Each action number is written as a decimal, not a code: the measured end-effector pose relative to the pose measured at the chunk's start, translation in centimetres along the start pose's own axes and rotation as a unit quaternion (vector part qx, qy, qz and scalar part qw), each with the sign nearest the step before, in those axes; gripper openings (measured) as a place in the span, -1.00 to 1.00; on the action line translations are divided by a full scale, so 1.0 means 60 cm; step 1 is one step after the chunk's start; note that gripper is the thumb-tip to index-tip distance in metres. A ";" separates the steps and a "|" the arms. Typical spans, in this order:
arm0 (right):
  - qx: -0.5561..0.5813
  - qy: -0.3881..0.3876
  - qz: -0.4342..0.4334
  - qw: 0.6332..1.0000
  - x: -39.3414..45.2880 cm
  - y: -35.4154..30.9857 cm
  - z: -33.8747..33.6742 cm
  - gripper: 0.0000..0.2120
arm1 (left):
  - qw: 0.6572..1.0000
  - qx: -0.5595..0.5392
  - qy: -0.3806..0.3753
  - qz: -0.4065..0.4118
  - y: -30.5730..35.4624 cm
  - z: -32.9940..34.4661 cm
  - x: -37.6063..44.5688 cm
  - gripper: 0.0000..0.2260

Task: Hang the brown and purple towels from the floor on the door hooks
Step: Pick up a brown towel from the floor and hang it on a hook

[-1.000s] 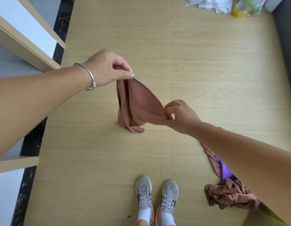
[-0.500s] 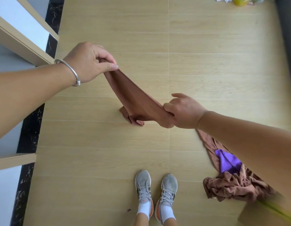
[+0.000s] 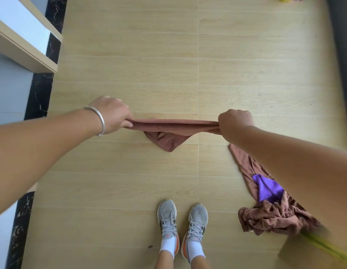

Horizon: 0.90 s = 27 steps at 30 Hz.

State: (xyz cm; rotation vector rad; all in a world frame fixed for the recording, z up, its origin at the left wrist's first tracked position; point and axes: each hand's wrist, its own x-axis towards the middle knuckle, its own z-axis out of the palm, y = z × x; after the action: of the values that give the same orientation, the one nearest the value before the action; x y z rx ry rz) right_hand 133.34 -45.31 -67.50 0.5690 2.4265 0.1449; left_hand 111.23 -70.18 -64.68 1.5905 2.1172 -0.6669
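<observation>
1. Floor (image 3: 129, 45) — pale wood planks run under the whole scene; no door hooks are in view, so the hanging point lies outside the picture.
2. Floor pile (image 3: 275, 216) — a crumpled brown towel lies beside the person's right foot, with the purple towel (image 3: 267, 189) resting on it. Both are yet to be lifted.
3. Held brown towel (image 3: 168, 131) — it is stretched level between both hands, clear of the floor, with its middle sagging to a point.
4. Left hand (image 3: 110, 115) — fingers curl round one end of the held brown towel.
5. Right hand (image 3: 234, 121) — fist closes on the other end.
6. Procedure, as a judgement: keep the top edge taut, find the edge midpoint or a loop, then carry it to a hook without letting the sagging point drag.
</observation>
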 end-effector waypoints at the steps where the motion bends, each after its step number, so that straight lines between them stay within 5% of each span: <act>1: -0.016 -0.003 0.003 1.000 0.000 0.002 0.002 -0.89 | 1.000 0.000 -0.015 -0.016 0.007 0.008 0.005 -0.74; 6: -0.075 0.061 -0.004 0.995 0.030 0.038 -0.020 -0.82 | 0.987 -0.088 0.007 -0.131 -0.008 0.021 0.038 -0.72; 13: -0.020 0.107 0.063 0.992 0.091 0.109 -0.119 -0.77 | 0.956 -0.180 0.106 -0.207 -0.086 -0.057 0.092 -0.73; 27: 0.051 0.335 0.061 0.939 0.111 0.200 -0.354 -0.79 | 0.869 -0.230 0.381 -0.217 -0.236 -0.274 0.057 -0.77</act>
State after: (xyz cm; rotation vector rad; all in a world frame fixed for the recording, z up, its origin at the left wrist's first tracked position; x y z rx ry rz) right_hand 120.08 -30.86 -51.54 0.8216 3.0697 0.3072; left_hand 96.10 -61.09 -51.60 1.2035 2.9394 0.4481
